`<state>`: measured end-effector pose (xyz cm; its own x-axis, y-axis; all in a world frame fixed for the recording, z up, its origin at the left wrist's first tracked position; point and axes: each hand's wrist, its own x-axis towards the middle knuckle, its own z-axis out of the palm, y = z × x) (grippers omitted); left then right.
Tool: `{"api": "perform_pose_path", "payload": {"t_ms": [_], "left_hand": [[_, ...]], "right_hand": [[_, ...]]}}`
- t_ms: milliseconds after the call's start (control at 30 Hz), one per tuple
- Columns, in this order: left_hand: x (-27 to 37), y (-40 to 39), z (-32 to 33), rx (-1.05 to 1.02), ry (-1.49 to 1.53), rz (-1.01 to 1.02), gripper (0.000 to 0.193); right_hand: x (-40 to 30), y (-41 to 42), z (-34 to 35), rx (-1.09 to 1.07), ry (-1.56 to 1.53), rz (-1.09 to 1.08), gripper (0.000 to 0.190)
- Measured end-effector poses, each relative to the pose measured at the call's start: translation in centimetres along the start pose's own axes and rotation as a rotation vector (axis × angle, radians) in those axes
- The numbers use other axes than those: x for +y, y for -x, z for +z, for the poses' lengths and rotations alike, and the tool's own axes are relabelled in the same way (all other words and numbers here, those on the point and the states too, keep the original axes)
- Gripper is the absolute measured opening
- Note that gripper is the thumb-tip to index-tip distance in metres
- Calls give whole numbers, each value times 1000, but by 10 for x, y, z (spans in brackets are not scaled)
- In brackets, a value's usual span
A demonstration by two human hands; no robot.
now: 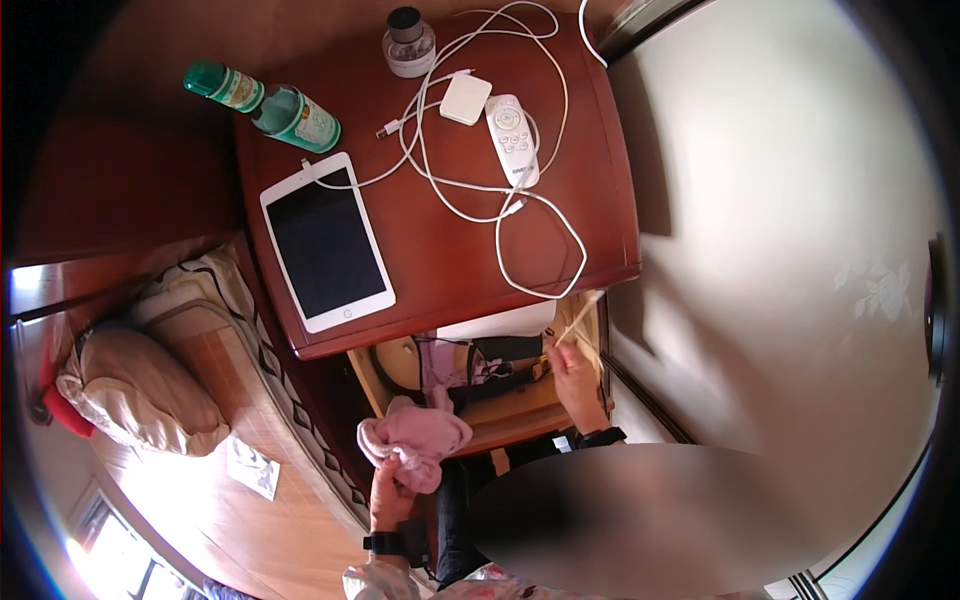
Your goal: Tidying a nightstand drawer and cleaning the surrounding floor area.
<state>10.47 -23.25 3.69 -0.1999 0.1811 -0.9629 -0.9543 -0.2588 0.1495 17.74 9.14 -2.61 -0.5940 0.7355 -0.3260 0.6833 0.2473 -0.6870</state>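
My left hand (391, 491) grips a pink plush cloth item (412, 442) in front of an open wooden drawer (517, 424). A strip of the pink cloth reaches up over the drawer's front. Over the drawer's right side, my right hand (577, 382) pinches a thin, pale, stick-like thing (579, 321), whose exact kind is unclear. Inside the drawer lie a white flat item (499, 322), a dark curved band (382, 369), a purple cloth (440, 364) and dark items (510, 347). The tabletop hides the drawer's back.
On the red-brown cabinet top (442, 262) lie a white tablet (326, 244), a remote control (513, 140), a white charger (466, 98) and looped white cables (541, 292). Green bottles (300, 120) and a clear jar (409, 52) stand behind. A bed (300, 480) with a pillow (150, 390) is left, a pale panel (780, 225) right.
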Motion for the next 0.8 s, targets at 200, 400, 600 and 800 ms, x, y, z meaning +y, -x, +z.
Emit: {"api": "perform_pose_path", "payload": {"t_ms": [200, 400, 600, 800], "left_hand": [[-10, 31, -34, 45, 93, -42, 57], [-25, 39, -57, 118, 125, -60, 59], [-22, 53, -38, 136, 127, -59, 36], [-13, 62, -35, 48, 109, -43, 42]], "right_hand": [[-5, -9, 17, -184, 334, -273, 22], [-65, -25, 56, -433, 333, -689, 19], [-78, 80, 73, -823, 56, -559, 26], [-164, 122, 9, -745, -238, -289, 21]]}}
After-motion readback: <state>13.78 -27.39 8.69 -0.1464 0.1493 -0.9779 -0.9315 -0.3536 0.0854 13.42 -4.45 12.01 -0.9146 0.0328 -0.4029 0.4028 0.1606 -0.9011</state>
